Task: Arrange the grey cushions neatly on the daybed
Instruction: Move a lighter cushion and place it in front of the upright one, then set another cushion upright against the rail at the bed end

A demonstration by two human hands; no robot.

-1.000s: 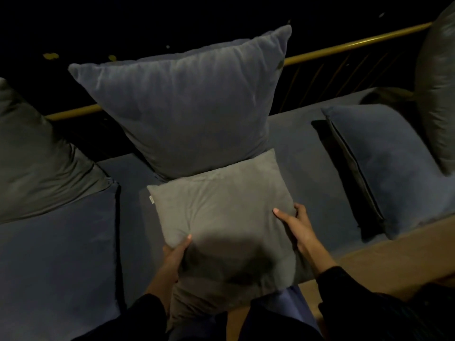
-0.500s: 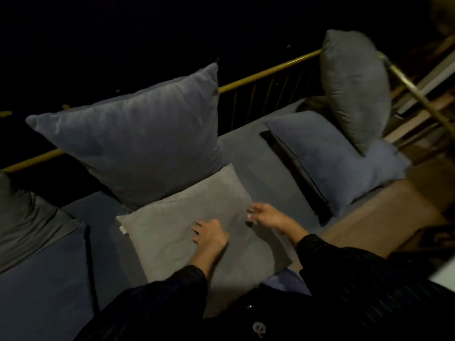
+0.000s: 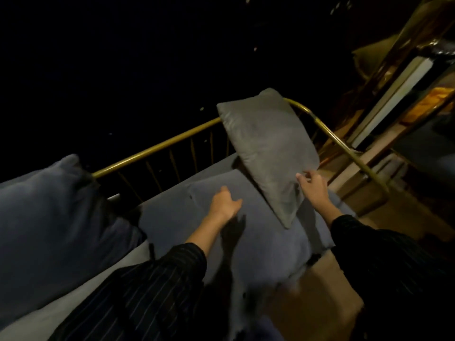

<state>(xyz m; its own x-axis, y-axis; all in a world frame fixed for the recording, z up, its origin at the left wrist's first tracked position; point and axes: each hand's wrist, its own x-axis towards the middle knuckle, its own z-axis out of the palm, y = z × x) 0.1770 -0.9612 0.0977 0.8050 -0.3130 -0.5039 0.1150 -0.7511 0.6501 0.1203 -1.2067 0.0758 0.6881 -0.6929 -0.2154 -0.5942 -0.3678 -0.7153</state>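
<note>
grey cushion [image 3: 267,148] stands tilted on one lower corner at the far end of the daybed [image 3: 170,207], its upper part leaning against the curved brass rail [image 3: 157,148]. the right hand [image 3: 314,187] meets its lower right edge — fingertips spread and touching the fabric, thumb apart, nothing clamped as far as can be seen. just below those fingertips the cushion's bottom corner presses into a flat blue-grey cushion [image 3: 266,242] lying on the mattress. the left hand [image 3: 224,205] hovers above that flat cushion, to the left of the grey one, fingers loosely parted and holding nothing; its shadow falls on the fabric right beneath the palm. both forearms wear dark pinstriped sleeves [image 3: 152,286]. well to the left of the left fingers, a large blue cushion [image 3: 49,217] leans back against the rail. beyond the right fingers — past the rail's bend — sit blurred wooden and metal furnishings [image 3: 398,99], too smeared to tell apart. everything behind the rail is dark.
</note>
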